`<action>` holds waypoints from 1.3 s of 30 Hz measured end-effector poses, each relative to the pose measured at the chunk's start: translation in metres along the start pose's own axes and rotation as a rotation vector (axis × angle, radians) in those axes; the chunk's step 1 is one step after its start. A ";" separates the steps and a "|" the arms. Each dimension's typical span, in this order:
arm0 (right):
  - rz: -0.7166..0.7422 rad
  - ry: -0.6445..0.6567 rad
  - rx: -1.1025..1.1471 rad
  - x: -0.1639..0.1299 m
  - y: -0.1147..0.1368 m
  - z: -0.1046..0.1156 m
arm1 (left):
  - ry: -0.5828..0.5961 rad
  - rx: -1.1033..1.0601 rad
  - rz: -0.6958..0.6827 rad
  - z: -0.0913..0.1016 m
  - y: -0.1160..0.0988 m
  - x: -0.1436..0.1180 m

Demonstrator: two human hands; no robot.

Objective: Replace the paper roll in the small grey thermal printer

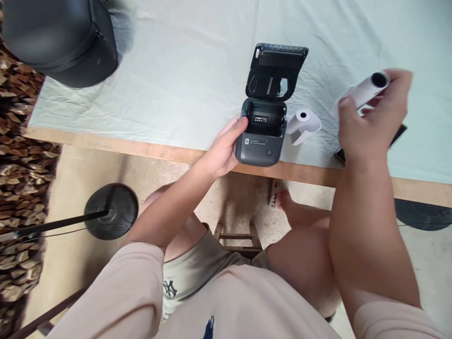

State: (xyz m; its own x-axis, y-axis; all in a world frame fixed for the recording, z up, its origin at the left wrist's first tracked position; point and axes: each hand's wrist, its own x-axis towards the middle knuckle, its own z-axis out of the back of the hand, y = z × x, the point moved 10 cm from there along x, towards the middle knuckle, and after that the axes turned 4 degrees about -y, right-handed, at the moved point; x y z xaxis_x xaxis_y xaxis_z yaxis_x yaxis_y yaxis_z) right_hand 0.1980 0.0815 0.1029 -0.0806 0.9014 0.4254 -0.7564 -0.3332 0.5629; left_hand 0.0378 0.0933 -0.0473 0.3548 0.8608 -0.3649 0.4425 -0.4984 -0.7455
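Observation:
My left hand (228,146) grips the left side of a dark grey portable label printer (260,149) at the table's front edge. Its lid (274,70) stands raised, and no roll shows inside the compartment, where a small label is stuck. Over the table to the right, my right hand (377,115) is closed around a white paper roll (363,92) with a dark hollow core. Between the two hands, a smaller paper roll (301,125) with a loose end sits on the cloth, close beside the printer.
A black rounded bag (63,42) sits at the table's far left on the pale green cloth (183,61). Under my right hand lies a dark flat object (339,155), partly hidden. A round black stand base (111,212) is on the floor, near stacked firewood (21,188).

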 end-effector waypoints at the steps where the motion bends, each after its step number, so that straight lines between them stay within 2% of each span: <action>1: -0.008 -0.007 -0.003 -0.002 -0.002 -0.004 | 0.000 -0.003 -0.002 0.000 0.000 0.000; 5: -0.070 -0.099 -0.041 -0.019 -0.036 -0.004 | 0.018 -0.029 -0.006 -0.001 0.000 -0.001; 8: -0.136 -0.337 -0.126 -0.036 -0.062 0.013 | 0.035 -0.034 -0.026 -0.001 -0.001 -0.001; 9: -0.154 -0.368 -0.181 -0.040 -0.066 0.012 | 0.042 -0.040 -0.030 -0.002 -0.002 -0.001; 11: -0.199 -0.287 -0.314 -0.042 -0.069 -0.007 | 0.046 -0.065 -0.026 -0.002 -0.001 0.000; 14: -0.271 -0.022 -0.426 -0.043 -0.072 -0.045 | 0.036 -0.100 -0.006 0.000 0.001 0.001; 16: -0.277 0.028 -0.408 -0.045 -0.072 -0.054 | 0.048 -0.102 -0.006 -0.001 0.001 0.000; 18: -0.253 -0.039 -0.320 -0.044 -0.075 -0.053 | 0.067 -0.098 -0.008 -0.003 0.001 -0.001; 20: -0.249 -0.211 -0.129 -0.042 -0.087 -0.044 | 0.076 -0.098 -0.008 -0.003 0.001 -0.001; 23: -0.332 -0.546 0.334 -0.045 -0.134 -0.032 | 0.083 -0.098 -0.013 -0.001 0.002 -0.001; 24: -0.373 -0.616 0.489 -0.046 -0.153 -0.034 | 0.087 -0.097 -0.015 0.000 0.002 -0.001; 25: -0.417 -0.642 0.619 -0.046 -0.169 -0.039 | 0.088 -0.096 -0.017 0.001 0.002 0.000; 27: -0.470 -0.585 0.763 -0.043 -0.184 -0.049 | 0.087 -0.097 -0.019 0.003 0.003 0.000; 29: -0.441 -0.507 0.764 -0.041 -0.171 -0.048 | 0.082 -0.096 -0.020 0.004 0.004 0.001; 30: -0.378 -0.488 0.712 -0.041 -0.154 -0.041 | 0.078 -0.095 -0.021 0.004 0.004 0.000; 33: -0.058 -0.419 0.362 -0.039 -0.067 -0.018 | 0.065 -0.079 -0.030 0.004 0.003 -0.001; 34: 0.052 -0.350 0.212 -0.038 -0.036 -0.019 | 0.060 -0.069 -0.041 0.003 0.002 -0.002; 36: 0.155 -0.262 0.095 -0.037 0.003 -0.024 | 0.057 -0.045 -0.071 0.002 -0.001 -0.004; 37: 0.185 -0.219 0.035 -0.036 0.014 -0.029 | 0.058 -0.031 -0.085 0.000 -0.002 -0.005; 39: 0.180 -0.152 -0.074 -0.033 0.017 -0.038 | 0.063 -0.002 -0.095 -0.002 -0.004 -0.006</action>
State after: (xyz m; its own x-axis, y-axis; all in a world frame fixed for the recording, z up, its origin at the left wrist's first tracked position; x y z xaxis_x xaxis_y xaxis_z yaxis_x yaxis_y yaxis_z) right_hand 0.1626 0.0565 0.0713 -0.1242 0.7758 0.6187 -0.7845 -0.4585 0.4175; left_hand 0.0357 0.0895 -0.0412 0.3621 0.8960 -0.2570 0.4784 -0.4152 -0.7738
